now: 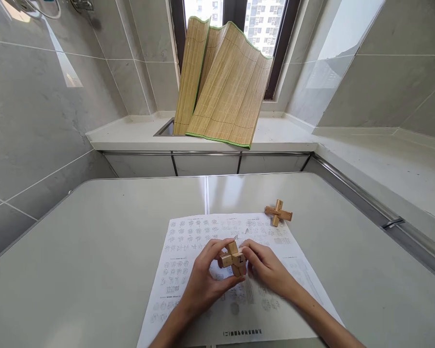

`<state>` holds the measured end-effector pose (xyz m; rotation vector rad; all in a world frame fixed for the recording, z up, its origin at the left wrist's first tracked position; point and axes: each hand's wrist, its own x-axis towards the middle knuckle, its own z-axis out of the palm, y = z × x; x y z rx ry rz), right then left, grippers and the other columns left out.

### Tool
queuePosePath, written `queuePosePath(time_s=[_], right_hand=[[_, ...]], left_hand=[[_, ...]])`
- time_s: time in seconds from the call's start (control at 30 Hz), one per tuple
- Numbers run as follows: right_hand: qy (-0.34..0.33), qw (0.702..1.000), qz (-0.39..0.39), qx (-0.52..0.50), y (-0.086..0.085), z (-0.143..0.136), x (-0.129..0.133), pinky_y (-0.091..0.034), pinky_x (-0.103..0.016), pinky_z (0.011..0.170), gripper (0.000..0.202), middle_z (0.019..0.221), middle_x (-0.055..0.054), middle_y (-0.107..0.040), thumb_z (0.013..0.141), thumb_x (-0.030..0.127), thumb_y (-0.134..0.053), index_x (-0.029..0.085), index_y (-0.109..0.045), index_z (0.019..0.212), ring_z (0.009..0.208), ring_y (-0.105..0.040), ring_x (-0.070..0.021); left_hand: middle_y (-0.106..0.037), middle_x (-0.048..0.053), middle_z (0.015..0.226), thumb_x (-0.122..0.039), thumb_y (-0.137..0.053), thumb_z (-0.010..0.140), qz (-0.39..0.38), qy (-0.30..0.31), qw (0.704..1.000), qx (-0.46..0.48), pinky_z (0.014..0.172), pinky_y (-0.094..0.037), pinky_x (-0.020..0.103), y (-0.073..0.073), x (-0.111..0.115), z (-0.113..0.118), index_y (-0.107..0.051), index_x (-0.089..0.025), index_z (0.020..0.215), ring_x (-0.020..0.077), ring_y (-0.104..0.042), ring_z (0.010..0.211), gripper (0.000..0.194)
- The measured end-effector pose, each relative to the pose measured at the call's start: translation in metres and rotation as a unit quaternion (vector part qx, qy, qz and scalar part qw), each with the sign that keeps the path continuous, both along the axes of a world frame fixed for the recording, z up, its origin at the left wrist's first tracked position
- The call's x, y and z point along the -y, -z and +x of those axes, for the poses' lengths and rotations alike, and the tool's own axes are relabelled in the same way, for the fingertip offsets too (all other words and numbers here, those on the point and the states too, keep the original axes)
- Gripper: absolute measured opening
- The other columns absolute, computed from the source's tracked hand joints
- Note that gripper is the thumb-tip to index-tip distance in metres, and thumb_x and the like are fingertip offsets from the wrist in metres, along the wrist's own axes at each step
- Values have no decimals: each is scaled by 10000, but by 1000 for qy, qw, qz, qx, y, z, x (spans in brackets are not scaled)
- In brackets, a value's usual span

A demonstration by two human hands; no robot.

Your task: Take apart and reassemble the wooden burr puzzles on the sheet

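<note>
Over a printed sheet (188, 309), my left hand (206, 285) grips a wooden interlocking puzzle (235, 260) between its thumb and fingers. A black "2" marks one block end of that puzzle. My right hand (266, 266) is closed at the puzzle's right side, its fingertips against or very near the blocks; whether they pinch a piece is hidden. Another cross-shaped wooden puzzle (278, 213), also marked "2", lies by the sheet's upper right corner. Rows of small diagrams cover the sheet.
The pale table (94, 251) has a seam running from its far edge. Beyond it, a folded bamboo mat (228, 87) leans on the white ledge (130, 137) before the window. Tiled walls flank the table, with a metal rail (358, 188) at right.
</note>
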<state>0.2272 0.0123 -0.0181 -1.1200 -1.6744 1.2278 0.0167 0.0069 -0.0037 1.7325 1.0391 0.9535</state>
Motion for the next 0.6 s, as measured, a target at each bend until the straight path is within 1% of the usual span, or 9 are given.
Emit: queuePosePath(time_s=[0.07, 0.17, 0.27, 0.33, 0.4, 0.5, 0.6], right_hand=[[-11, 999, -33, -20, 0, 0, 0, -477, -306, 631, 483, 646, 16, -630, 1054, 622, -407, 231, -562, 815, 579, -565, -168], [-20, 995, -72, -62, 0, 0, 0, -460, -295, 613, 475, 623, 34, -602, 1028, 645, -460, 233, -543, 806, 558, -545, -158], [-3, 988, -103, -113, 0, 0, -3, -442, -275, 567, 482, 595, 45, -587, 1008, 656, -500, 226, -540, 796, 508, -520, -137], [40, 983, -115, -140, 2, 1, -7, -433, -263, 542, 479, 583, 45, -587, 999, 654, -526, 217, -554, 805, 482, -507, -124], [102, 974, -119, -164, 4, 5, -11, -428, -251, 520, 467, 598, 39, -597, 971, 651, -583, 208, -576, 821, 477, -503, -115], [194, 956, -116, -189, 5, 12, -18, -431, -239, 488, 463, 654, 19, -622, 904, 649, -680, 201, -588, 825, 490, -520, -112], [268, 942, -101, -174, 8, 20, -24, -466, -256, 474, 486, 750, -25, -676, 870, 672, -693, 202, -575, 839, 507, -575, -130]], left_hand=[[-653, 55, 1186, -302, -862, 791, 10, 8, 1000, -8, 922, -517, 394, 0, 0, -1, -613, -347, 1394, 228, -597, 962, 654], [-646, 53, 1232, -264, -853, 793, -1, 11, 1000, -12, 930, -516, 396, 0, 0, -1, -580, -363, 1427, 233, -604, 988, 697], [-621, 58, 1301, -276, -838, 804, -22, -7, 1000, -9, 875, -536, 381, 3, 0, 0, -517, -369, 1471, 209, -617, 933, 747], [-597, 66, 1339, -304, -814, 830, -30, -26, 999, -1, 846, -545, 375, 6, -1, 1, -479, -360, 1484, 198, -629, 916, 737], [-592, 67, 1340, -340, -772, 871, -39, -46, 998, 1, 849, -545, 376, 8, -2, 1, -474, -347, 1468, 193, -640, 921, 666], [-614, 62, 1281, -388, -704, 925, -55, -69, 996, -13, 864, -544, 379, 8, -3, 1, -515, -318, 1405, 182, -641, 890, 521], [-643, 63, 1202, -416, -687, 933, -61, -77, 995, -25, 859, -549, 379, 7, -3, 1, -564, -284, 1334, 178, -642, 848, 440]])
